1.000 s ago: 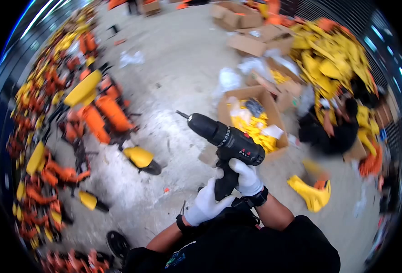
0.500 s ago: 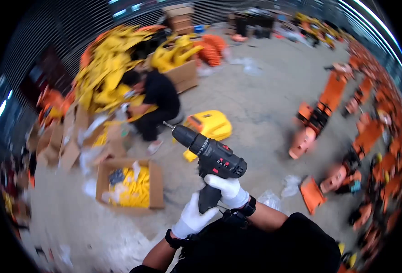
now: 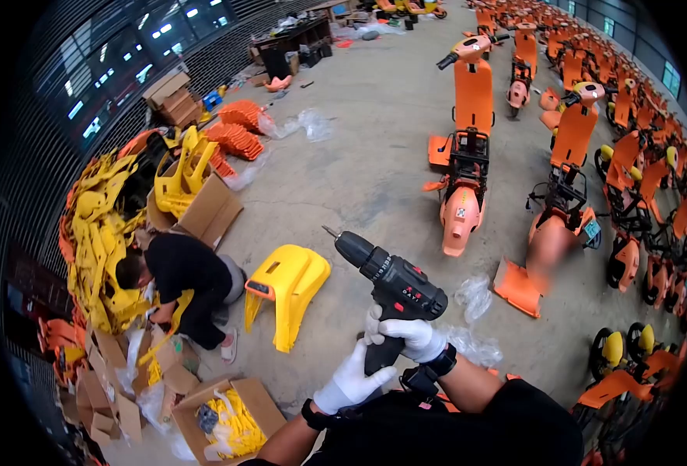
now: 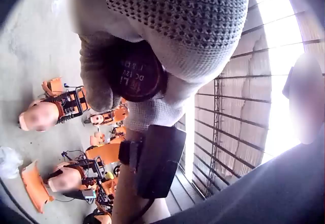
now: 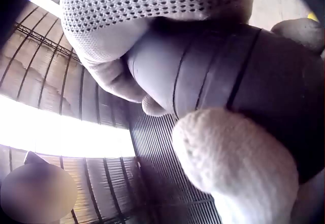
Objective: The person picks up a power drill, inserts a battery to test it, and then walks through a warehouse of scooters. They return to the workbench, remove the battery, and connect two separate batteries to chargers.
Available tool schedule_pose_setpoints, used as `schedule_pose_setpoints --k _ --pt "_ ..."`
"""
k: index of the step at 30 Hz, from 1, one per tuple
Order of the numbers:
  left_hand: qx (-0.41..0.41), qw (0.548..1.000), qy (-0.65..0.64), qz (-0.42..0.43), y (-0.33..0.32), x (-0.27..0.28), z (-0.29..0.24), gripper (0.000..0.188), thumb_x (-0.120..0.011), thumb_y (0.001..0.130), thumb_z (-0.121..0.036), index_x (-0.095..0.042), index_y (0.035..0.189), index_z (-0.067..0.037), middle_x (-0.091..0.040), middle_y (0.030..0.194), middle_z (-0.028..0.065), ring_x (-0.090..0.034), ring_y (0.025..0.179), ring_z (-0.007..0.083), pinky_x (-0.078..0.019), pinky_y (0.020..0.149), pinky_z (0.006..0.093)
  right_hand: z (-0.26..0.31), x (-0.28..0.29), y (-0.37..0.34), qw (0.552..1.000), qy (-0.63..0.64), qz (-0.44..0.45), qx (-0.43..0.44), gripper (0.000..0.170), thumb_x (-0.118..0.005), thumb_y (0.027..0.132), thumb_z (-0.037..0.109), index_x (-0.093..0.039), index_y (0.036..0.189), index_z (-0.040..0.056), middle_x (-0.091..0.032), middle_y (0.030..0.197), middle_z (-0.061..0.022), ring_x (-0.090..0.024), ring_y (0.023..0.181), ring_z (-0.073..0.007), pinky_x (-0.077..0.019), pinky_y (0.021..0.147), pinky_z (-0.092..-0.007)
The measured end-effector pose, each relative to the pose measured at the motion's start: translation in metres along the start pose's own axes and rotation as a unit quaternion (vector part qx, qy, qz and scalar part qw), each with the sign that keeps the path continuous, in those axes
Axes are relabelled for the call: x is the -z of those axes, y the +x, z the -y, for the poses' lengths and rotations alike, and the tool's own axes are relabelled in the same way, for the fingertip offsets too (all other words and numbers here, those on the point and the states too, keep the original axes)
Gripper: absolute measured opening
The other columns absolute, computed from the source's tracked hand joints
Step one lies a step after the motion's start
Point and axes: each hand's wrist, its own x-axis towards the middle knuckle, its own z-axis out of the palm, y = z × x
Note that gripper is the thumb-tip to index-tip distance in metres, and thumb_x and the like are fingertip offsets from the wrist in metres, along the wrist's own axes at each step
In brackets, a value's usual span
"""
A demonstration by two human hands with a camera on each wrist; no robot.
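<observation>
A black cordless drill (image 3: 407, 289) is held up in front of the body, its bit pointing to the upper left. The white-gloved right hand (image 3: 415, 339) grips the upper handle below the drill's body. Lower down, the left hand (image 3: 351, 380), also gloved in white, has its fingers curled round the bottom of the handle. The left wrist view shows the round battery end (image 4: 136, 74) within the gloved grip. In the right wrist view, gloved fingers wrap the dark handle (image 5: 203, 71); the bit is out of that view.
A yellow shell part (image 3: 293, 291) lies on the floor beyond the drill. Left of it, a person in black (image 3: 188, 272) crouches by yellow parts (image 3: 99, 241). An open box (image 3: 262, 404) stands at lower left; orange scooters (image 3: 464, 210) line the right.
The head view has swung from the rows on the left, past the crouching person, to the scooters on the right. Both hands keep hold of the drill.
</observation>
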Motion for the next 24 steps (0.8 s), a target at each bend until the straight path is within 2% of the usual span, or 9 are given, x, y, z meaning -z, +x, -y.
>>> schedule_pose_setpoints --k 4,7,9,12,15,17,20,21,24 --pt "-0.017 0.999 0.003 0.034 0.065 0.032 0.026 0.070 -0.073 0.085 -0.030 -0.035 0.135 0.002 -0.056 0.121 0.0191 -0.057 0.115 0.0235 -0.0447 0.097 0.0346 0.015 0.035 0.054 0.999 -0.004 0.005 0.033 0.035 -0.069 0.083 0.011 -0.052 0.113 0.0054 -0.060 0.092 -0.0064 -0.061 0.081 -0.0194 -0.0505 0.081 -0.0362" --pt "-0.068 0.995 -0.052 0.044 0.132 0.064 0.031 0.070 -0.072 0.086 -0.030 -0.035 0.135 0.003 -0.058 0.118 0.0186 -0.058 0.111 0.0244 -0.0464 0.094 0.0360 0.060 0.042 0.112 0.994 -0.101 -0.027 0.010 0.046 -0.069 0.082 0.009 -0.049 0.124 0.0037 -0.063 0.111 -0.0118 -0.064 0.093 -0.0213 -0.0516 0.088 -0.0392" --pt "-0.070 0.994 -0.032 0.075 0.173 0.088 0.017 0.070 -0.070 0.088 -0.034 -0.033 0.137 0.000 -0.060 0.111 0.0212 -0.062 0.106 0.0321 -0.0483 0.090 0.0395 0.089 0.031 0.148 0.989 -0.116 -0.090 0.017 0.045 -0.069 0.082 0.006 -0.049 0.123 0.0041 -0.062 0.105 -0.0095 -0.063 0.087 -0.0198 -0.0521 0.083 -0.0377" --pt "-0.033 0.996 -0.010 0.079 0.226 0.113 0.015 0.068 -0.070 0.088 -0.036 -0.035 0.134 -0.001 -0.060 0.112 0.0208 -0.062 0.107 0.0316 -0.0478 0.091 0.0393 0.107 0.056 0.192 0.991 -0.078 -0.103 0.022 0.042 -0.068 0.081 0.005 -0.050 0.119 0.0046 -0.059 0.097 -0.0066 -0.060 0.081 -0.0178 -0.0516 0.078 -0.0360" --pt "-0.065 0.989 -0.053 0.122 0.291 0.135 0.007 0.065 -0.070 0.088 -0.037 -0.036 0.130 -0.001 -0.060 0.113 0.0214 -0.062 0.107 0.0319 -0.0479 0.091 0.0394 0.142 0.077 0.230 0.986 -0.110 -0.102 0.072 0.034 -0.067 0.084 0.005 -0.051 0.114 0.0052 -0.057 0.088 -0.0035 -0.059 0.077 -0.0148 -0.0502 0.075 -0.0312" --pt "-0.070 0.988 -0.020 0.139 0.334 0.151 0.015 0.071 -0.070 0.088 -0.036 -0.035 0.134 0.004 -0.062 0.109 0.0173 -0.063 0.100 0.0250 -0.0490 0.089 0.0366 0.153 0.105 0.256 0.990 -0.076 -0.082 0.089 0.038 -0.067 0.084 0.006 -0.051 0.118 0.0034 -0.061 0.095 -0.0073 -0.063 0.084 -0.0178 -0.0515 0.080 -0.0335" --pt "-0.149 0.975 -0.047 0.156 0.409 0.167 0.009 0.075 -0.072 0.087 -0.036 -0.033 0.138 0.003 -0.054 0.123 0.0178 -0.052 0.120 0.0236 -0.0414 0.102 0.0353 0.194 0.128 0.292 0.981 -0.138 -0.103 0.090 0.057 -0.068 0.083 0.007 -0.043 0.134 0.0033 -0.061 0.118 -0.0190 -0.064 0.105 -0.0313 -0.0516 0.092 -0.0420" --pt "-0.155 0.974 -0.041 0.160 0.435 0.173 0.012 0.075 -0.072 0.087 -0.036 -0.033 0.138 0.003 -0.054 0.123 0.0178 -0.052 0.120 0.0236 -0.0414 0.102 0.0353 0.202 0.133 0.308 0.978 -0.098 -0.155 0.104 0.050 -0.066 0.083 0.004 -0.045 0.128 0.0033 -0.062 0.106 -0.0155 -0.065 0.094 -0.0267 -0.0518 0.088 -0.0415" --pt "-0.108 0.975 -0.012 0.192 0.520 0.189 0.029 0.072 -0.072 0.086 -0.035 -0.035 0.136 0.002 -0.054 0.124 0.0171 -0.052 0.120 0.0230 -0.0412 0.102 0.0359 0.223 0.190 0.374 0.965 -0.074 -0.166 0.192 0.024 -0.059 0.081 0.000 -0.050 0.103 0.0051 -0.055 0.077 -0.0067 -0.056 0.071 -0.0184 -0.0493 0.080 -0.0393"
